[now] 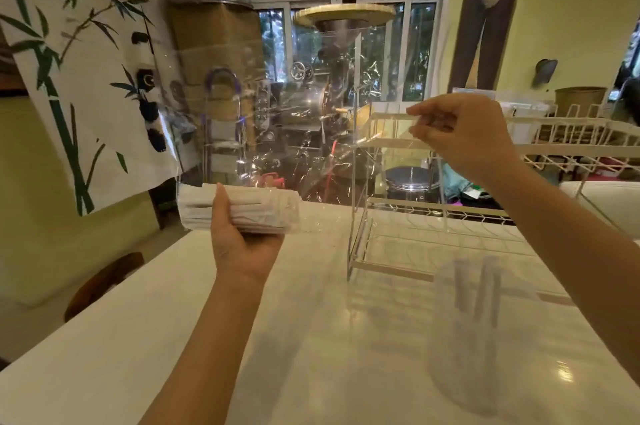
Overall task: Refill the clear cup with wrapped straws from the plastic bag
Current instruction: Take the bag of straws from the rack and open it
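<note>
The left hand is closed, palm up, around a thick bundle of white paper-wrapped straws, gripping it through the bottom of a large transparent, crinkled plastic bag held above the counter edge. The bundle's long axis lies roughly level, from nine o'clock to three o'clock, with ends sticking out on both sides of the palm. The right hand, raised toward two o'clock, pinches what looks like the bag's upper edge between thumb and fingertips, keeping the film stretched up and open. The clear, round plastic cup stands upright on the glossy white countertop at about five o'clock from the bundle, near the right forearm and closer to it than to the left hand; two wrapped straws lean inside it, so it appears mostly empty. A white wire dish rack sits behind. Judged from this, the bundle must be turned upright before it can drop into the cup.
</note>
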